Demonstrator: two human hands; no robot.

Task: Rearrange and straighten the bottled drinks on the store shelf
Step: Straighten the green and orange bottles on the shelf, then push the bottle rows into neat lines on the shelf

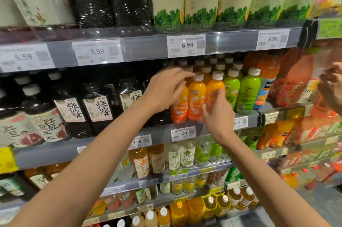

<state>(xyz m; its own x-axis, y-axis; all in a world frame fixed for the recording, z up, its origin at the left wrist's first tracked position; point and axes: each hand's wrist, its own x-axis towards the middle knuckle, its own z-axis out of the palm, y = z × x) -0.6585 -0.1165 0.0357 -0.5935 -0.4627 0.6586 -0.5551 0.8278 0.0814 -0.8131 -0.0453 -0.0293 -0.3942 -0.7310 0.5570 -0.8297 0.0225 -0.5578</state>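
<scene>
Our left hand (167, 88) is smeared by motion, so we cannot tell whether its fingers touch anything; they reach, spread, across the neck of the leftmost orange bottle (179, 105), and the hand hides that bottle's cap and shoulder; our right hand (217, 114) covers the lower part of the third orange bottle (215, 86), fingers loosely bent at its front, and whether they grip it we cannot tell; the second orange bottle (197, 97) shows almost whole between the two hands. These three stand upright at the front edge of the middle shelf (114, 139), each with a white cap and an orange label with white swirls; more white caps recede behind them into shadow, their bodies hidden. Just beside them, toward the shelf's right end, stand two green bottles (247, 91), also white-capped; dark bottles (98, 108) with pale labels fill the left part. The price tags (183, 133) on the shelf's front edge are partly blurred; at the right border another person's hand (332, 86) is cut off.
</scene>
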